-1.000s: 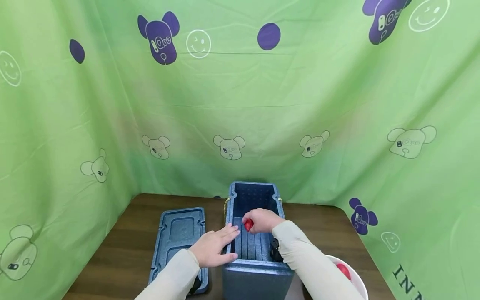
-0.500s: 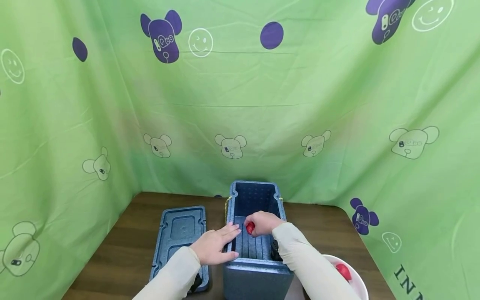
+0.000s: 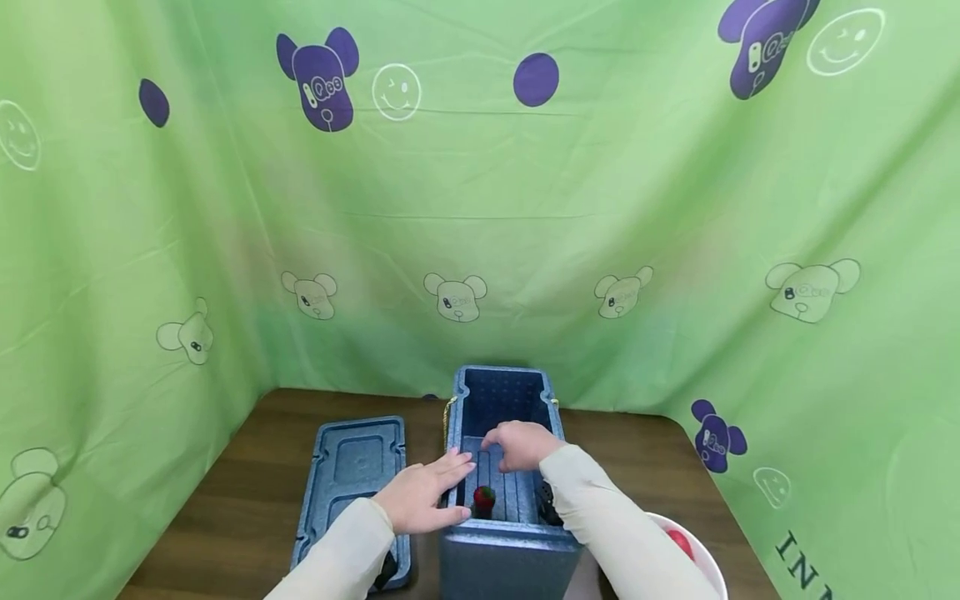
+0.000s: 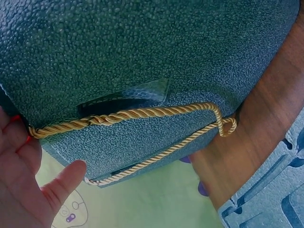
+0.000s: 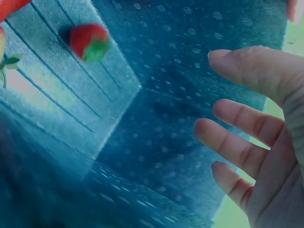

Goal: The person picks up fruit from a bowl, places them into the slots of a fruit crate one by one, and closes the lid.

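The work in hand seems to be filling a blue box (image 3: 510, 567), and it looks begun but not finished. The box stands uncovered at the lower middle of the head view, and its lid (image 3: 352, 467) lies apart from it on the wooden table (image 3: 247, 492), at the lower left. A strawberry (image 5: 89, 42) is inside the box, in the upper left of the right wrist view; it is blurred there, so whether it rests on the grooved floor or is just above it I cannot tell. At that view's upper left edge, cut off, are another red fruit (image 5: 12, 6) and some green leaves (image 5: 12, 61), apparently inside the box too.

The right hand (image 3: 522, 446) is over the box with thumb and fingers well apart, fingers loosely curved, holding nothing. The left hand (image 3: 423, 497) lies across the box's left edge, fingers straight and thumb held wide, gripping nothing that shows. A gold rope (image 4: 152, 113) runs along the box side across the middle of the left wrist view.

As for what is left, a white bowl (image 3: 707, 560) at the lower right holds at least one red thing (image 3: 681, 543); the sleeve hides part of the bowl, so the full count cannot be told, and the lid is not yet on
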Demonstrator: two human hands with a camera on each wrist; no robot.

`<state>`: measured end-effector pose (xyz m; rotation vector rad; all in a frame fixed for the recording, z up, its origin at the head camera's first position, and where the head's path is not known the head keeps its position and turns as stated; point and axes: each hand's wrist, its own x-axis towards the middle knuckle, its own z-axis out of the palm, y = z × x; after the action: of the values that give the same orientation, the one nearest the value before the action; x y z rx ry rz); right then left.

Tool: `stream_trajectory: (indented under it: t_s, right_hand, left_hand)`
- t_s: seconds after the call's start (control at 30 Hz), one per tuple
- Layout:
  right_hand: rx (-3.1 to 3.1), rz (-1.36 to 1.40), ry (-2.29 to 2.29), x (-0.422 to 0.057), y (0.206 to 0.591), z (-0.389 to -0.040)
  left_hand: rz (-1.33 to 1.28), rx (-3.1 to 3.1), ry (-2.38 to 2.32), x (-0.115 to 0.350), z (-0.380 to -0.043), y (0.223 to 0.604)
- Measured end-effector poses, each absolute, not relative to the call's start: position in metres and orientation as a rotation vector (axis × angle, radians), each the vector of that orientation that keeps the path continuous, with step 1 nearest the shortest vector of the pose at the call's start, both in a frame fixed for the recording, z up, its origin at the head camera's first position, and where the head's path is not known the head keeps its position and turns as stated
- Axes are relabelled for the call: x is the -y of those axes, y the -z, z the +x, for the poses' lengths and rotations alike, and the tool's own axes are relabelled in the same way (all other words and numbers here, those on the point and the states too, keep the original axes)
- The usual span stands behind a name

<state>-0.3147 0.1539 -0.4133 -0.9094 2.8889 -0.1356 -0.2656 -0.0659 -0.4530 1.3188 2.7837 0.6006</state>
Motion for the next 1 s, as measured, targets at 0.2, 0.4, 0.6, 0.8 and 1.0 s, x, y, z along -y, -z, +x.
stream_trajectory:
  t_s: [0.2, 0.4, 0.6, 0.8, 1.0]
  right_hand:
    - [-2.912, -0.928, 0.148, -0.154, 0.396, -0.312]
    - [-2.889, -0.923, 0.116, -0.157, 0.376, -0.309]
    - [-2.85, -0.955, 0.174, -0.164, 0.361, -0.307]
    - [-2.821, -0.99, 0.156, -0.181, 0.357, -0.307]
    - [-2.8, -0.929, 0.21, -0.195, 0.355, -0.3]
  left_hand:
    - [1.278, -2.79, -0.591, 0.067, -0.265, 0.451]
    - [1.258, -2.778, -0.608, 0.065, -0.264, 0.451]
    - [1.26, -2.785, -0.604, 0.065, -0.264, 0.451]
    - [1.265, -2.784, -0.597, 0.065, -0.264, 0.451]
    - [1.285, -2.789, -0.593, 0.066, -0.264, 0.45]
